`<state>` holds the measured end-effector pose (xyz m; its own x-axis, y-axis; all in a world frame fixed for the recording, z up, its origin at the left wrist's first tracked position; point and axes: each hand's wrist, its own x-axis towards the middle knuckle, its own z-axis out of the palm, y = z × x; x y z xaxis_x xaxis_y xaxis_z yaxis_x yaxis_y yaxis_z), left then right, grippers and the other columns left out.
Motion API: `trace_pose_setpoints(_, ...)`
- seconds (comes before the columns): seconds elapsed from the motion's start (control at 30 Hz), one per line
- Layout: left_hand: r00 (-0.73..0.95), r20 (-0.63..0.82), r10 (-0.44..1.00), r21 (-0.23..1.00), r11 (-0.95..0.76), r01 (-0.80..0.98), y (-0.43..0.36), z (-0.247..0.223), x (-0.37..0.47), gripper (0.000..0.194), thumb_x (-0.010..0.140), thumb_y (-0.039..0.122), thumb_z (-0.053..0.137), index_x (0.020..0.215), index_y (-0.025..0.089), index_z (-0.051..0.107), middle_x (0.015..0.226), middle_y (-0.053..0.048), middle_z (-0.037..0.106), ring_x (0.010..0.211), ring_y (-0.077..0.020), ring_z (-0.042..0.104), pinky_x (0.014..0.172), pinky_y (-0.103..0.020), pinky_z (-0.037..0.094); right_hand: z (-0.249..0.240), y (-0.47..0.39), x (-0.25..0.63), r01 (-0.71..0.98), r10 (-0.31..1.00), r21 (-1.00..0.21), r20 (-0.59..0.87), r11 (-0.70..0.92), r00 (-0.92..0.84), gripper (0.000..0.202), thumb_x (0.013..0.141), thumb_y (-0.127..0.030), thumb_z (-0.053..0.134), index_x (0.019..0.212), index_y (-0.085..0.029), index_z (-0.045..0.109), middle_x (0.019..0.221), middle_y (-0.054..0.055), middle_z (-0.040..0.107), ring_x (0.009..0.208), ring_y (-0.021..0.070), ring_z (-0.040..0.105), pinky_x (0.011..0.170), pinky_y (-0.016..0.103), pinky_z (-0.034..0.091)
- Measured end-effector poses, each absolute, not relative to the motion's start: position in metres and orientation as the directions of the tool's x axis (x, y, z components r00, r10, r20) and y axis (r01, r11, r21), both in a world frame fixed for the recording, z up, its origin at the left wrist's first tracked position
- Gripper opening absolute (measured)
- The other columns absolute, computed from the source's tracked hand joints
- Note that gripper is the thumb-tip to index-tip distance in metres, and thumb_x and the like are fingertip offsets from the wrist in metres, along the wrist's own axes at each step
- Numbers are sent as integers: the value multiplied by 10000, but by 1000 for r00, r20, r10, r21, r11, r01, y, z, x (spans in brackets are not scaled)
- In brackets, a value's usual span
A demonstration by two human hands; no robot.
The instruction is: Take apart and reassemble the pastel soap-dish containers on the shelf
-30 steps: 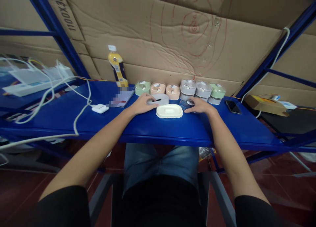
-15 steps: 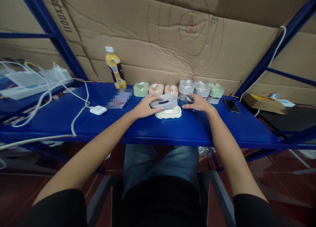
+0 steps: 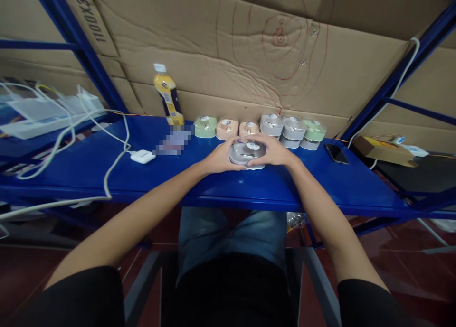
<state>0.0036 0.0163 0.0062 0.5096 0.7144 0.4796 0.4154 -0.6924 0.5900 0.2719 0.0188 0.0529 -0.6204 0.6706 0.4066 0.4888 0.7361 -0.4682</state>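
A grey soap box (image 3: 247, 152) with a see-through lid and a round white label sits in front of me on the blue table. Beneath its near side, the edge of a cream base (image 3: 259, 167) shows. My left hand (image 3: 225, 157) curls around the box's left side, thumb along the front. My right hand (image 3: 272, 149) wraps the right side, with fingers over the back edge and thumb in front. Behind it, green (image 3: 205, 126), peach (image 3: 227, 128) and grey (image 3: 271, 124) boxes of similar shape stand in a row, some stacked in twos.
A yellow drink bottle (image 3: 168, 97) stands at the back left, near a blurred-out flat item (image 3: 174, 142). A white earbud case (image 3: 143, 156) and white cables (image 3: 117, 161) lie left. On the right are a phone (image 3: 337, 154) and an open cardboard box (image 3: 384, 150). Cardboard (image 3: 199, 47) closes the back.
My right hand has moved left from beside the grey stack to the box. A clear lid now covers the grey dish, which my left hand held alone over the cream base.
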Motion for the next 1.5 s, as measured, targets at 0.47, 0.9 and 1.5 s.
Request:
trace_pose_setpoints(0.47, 478, 441, 760, 680, -630, 375, 30, -7, 6, 1241, 590, 635, 1017, 1615, 213, 458, 1480, -230, 713, 1411, -513, 671, 1188, -684, 525, 38, 34, 259, 488, 622, -399, 362, 776, -694, 930, 730, -632, 981, 1562, -330, 696, 1513, 103, 709, 1436, 405, 649, 1276, 602, 474)
trace_pose_setpoints(0.9, 370, 472, 800, 690, -597, 410, 26, -1, 3, 964, 612, 548, 1016, 1418, 191, 626, 1456, -192, 738, 1368, -440, 705, 1195, -618, 540, 34, 37, 266, 499, 685, -475, 424, 725, -592, 992, 735, -825, 897, 1539, -279, 696, 1524, 146, 711, 1417, 418, 660, 1238, 634, 510)
trace_pose_setpoints(1.5, -289, 294, 911, 660, 26, 751, 93, 74, 140, 970, 971, 416, 848, 1682, 54, 297, 1683, -368, 458, 1602, -481, 455, 1296, -575, 388, 42, 51, 304, 635, 682, -515, 731, 576, -26, 897, 1047, -922, 185, 1046, -260, 791, 1074, 131, 793, 1097, 322, 732, 1067, 558, 566)
